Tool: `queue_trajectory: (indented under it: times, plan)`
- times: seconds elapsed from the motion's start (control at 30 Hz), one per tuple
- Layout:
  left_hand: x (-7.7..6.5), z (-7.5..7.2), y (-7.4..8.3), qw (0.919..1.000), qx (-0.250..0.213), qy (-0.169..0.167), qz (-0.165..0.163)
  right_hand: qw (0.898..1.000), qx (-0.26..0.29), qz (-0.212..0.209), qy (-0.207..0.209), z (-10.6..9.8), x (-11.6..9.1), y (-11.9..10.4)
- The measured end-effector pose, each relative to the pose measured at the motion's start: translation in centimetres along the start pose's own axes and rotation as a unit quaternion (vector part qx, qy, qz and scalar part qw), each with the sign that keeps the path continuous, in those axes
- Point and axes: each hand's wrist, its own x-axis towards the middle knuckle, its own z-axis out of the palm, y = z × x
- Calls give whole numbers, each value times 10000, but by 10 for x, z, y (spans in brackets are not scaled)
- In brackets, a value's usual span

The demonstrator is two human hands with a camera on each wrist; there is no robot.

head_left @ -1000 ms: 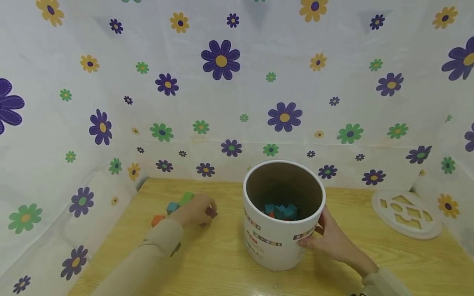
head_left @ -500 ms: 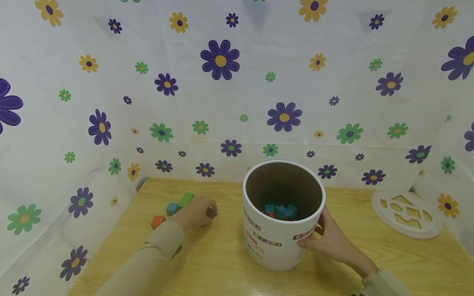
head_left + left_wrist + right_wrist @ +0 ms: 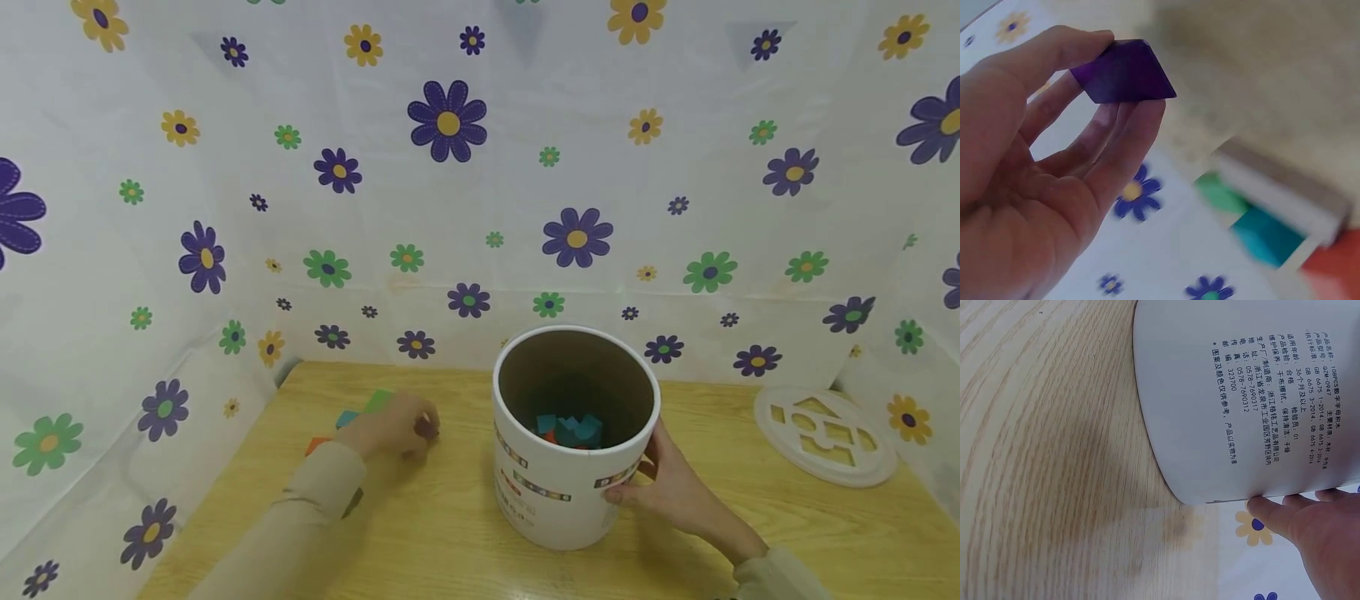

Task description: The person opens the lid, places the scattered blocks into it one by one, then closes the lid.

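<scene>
My left hand [image 3: 401,427] is over the left part of the table. In the left wrist view it pinches a purple block [image 3: 1125,72] with slanted ends between thumb and fingertips; the head view mostly hides this block behind the hand. My right hand [image 3: 678,492] grips the side of a tall white bucket [image 3: 566,487], thumb in front and fingers reaching behind. In the right wrist view, fingertips touch the bucket's printed wall [image 3: 1179,394]. Blue and orange-red blocks [image 3: 577,429] lie inside the bucket.
Left of the left hand lie a green block [image 3: 377,402], a blue block [image 3: 346,418] and an orange block [image 3: 317,444], partly covered. A long grey-brown block [image 3: 1285,187] is near them. A white disc with cutouts [image 3: 862,471] lies at the right. Flowered cloth [image 3: 510,350] borders the table.
My left hand has shifted slightly, and its arm covers more of the blue and orange blocks than half a second ago. The right hand and the bucket stay in place.
</scene>
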Motion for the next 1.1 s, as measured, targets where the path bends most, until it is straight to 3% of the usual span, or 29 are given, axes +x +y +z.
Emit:
queue_trajectory:
  times: [0.13,0.3,0.43,0.57,0.8,1.1]
  plan:
    - [-7,-25,10,9990,-17,312,317,10000,-48,30,17,0,-1,0]
    - [-23,-61,30,9875,273,1000,1187,10000,-83,-30,16,0,0,-1]
    - [-40,-89,61,9823,471,1205,1357,10000,-69,-39,-14,-1,0,-2]
    - [-54,-107,95,9772,494,1376,1540,10000,-74,-14,-14,-1,0,-1]
    - [-60,-115,139,9699,390,1276,2038,10000,-50,-61,-19,-1,0,-1]
    - [-41,-107,169,9698,464,954,2195,10000,-23,-16,-21,0,0,0]
